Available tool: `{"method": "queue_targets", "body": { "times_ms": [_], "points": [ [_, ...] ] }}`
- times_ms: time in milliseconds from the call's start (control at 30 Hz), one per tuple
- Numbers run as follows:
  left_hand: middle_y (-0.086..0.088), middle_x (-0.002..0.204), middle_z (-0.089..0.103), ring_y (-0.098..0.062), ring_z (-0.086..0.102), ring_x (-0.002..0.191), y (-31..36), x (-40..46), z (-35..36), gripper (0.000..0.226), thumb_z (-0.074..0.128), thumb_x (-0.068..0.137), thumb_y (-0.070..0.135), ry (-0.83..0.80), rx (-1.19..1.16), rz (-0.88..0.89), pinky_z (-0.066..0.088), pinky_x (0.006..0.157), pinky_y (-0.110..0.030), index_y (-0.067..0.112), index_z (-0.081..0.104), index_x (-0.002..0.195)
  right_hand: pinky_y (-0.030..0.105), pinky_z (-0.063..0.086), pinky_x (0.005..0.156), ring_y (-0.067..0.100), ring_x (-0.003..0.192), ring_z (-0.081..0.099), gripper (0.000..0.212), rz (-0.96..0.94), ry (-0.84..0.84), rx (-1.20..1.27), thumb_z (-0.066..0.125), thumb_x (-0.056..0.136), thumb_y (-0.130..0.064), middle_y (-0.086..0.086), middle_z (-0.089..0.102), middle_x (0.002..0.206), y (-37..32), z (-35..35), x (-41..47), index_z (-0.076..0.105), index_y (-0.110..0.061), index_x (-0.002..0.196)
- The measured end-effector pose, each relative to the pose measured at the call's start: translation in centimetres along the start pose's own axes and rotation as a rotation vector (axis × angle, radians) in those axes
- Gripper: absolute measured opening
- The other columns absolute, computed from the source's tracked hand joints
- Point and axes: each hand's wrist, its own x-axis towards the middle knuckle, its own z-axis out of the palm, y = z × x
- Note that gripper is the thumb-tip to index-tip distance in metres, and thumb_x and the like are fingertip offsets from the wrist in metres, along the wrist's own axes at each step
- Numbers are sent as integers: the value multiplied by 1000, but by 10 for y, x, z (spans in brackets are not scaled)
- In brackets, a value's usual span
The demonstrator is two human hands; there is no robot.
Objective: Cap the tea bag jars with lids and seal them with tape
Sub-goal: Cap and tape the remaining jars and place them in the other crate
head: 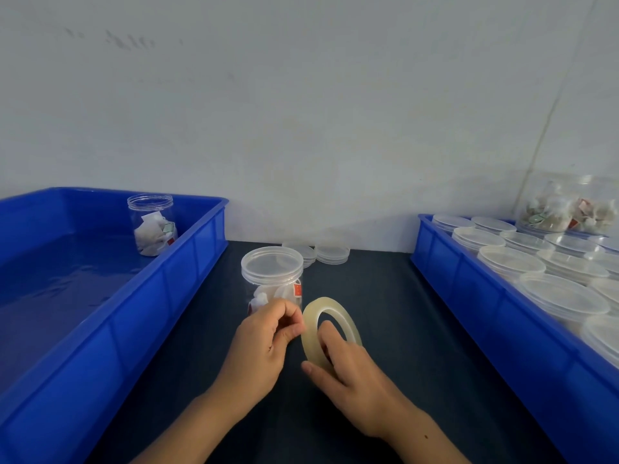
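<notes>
A clear jar (272,279) of tea bags stands capped with a clear lid on the dark table, mid-frame. Just in front of it, my right hand (348,370) grips a roll of clear tape (326,326) held upright, a finger through its core. My left hand (264,339) pinches at the roll's left edge, fingers curled, right by the jar's lower wall. A second jar (152,226) with tea bags stands uncapped in the left blue bin (187,279).
The right blue bin (485,296) holds several capped jars and a jar of tea bags (569,205) lying on top at the back. Two stacks of spare clear lids (318,252) sit on the table by the wall.
</notes>
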Motion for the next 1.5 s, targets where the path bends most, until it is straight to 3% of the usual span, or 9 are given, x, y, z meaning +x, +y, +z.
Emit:
{"method": "queue_targets", "body": {
  "times_ms": [400,600,833,900,1033,1133,1233,1367,1500],
  "points": [
    [1,94,59,-4,58,88,1,-4,6,10,52,96,12,49,-11,-40,50,78,-16,19,55,89,26,42,58,2,63,43,17,24,48,134,49,94,-44,-10,47,76,-2,2,1,37,-37,85],
    [4,81,60,-5,61,85,11,-2,2,19,56,92,-1,94,-76,-2,48,72,-10,15,56,83,47,51,65,24,68,52,20,114,78,182,52,94,-43,10,56,84,-5,-4,3,41,-27,88],
    [9,83,62,-3,62,86,14,-2,4,29,66,86,3,197,-137,35,46,75,-8,28,53,90,26,47,49,16,49,53,37,87,172,367,49,100,-29,0,67,85,-4,-13,8,39,-55,124],
    [11,84,61,-1,62,87,13,-1,2,32,66,86,8,216,-97,95,46,76,-6,32,48,95,32,50,52,12,53,54,20,85,186,272,44,102,-30,-6,68,83,-6,-13,9,57,-44,106],
    [11,97,57,0,55,92,9,2,-2,18,59,92,31,355,143,295,44,84,-10,21,53,105,31,44,60,3,58,49,18,147,277,226,47,100,-34,-9,68,78,-11,-7,12,58,-32,85],
    [3,131,43,-2,43,120,-2,9,-8,61,66,83,45,508,45,157,31,99,-7,15,40,130,22,37,57,3,56,47,20,160,371,177,49,99,-33,-13,65,76,-11,-7,14,55,-30,79],
    [-1,150,30,-9,33,137,-15,17,-11,110,81,60,48,317,-205,-187,26,105,-11,23,17,145,17,31,51,5,53,42,24,173,443,112,52,98,-28,-18,52,63,-11,-9,15,51,-28,74],
    [-3,138,51,4,53,105,-29,22,-12,96,80,57,40,122,-314,-315,40,80,-9,42,19,131,17,38,54,2,65,48,27,180,481,69,52,98,-26,-13,55,72,-14,-15,19,49,-31,72],
    [14,115,63,5,61,102,-25,18,-14,91,79,58,65,30,-201,-186,50,84,-18,59,27,131,27,48,69,9,78,52,19,151,472,-37,50,98,-27,-11,54,90,-19,-32,16,51,-29,79]
  ]
}}
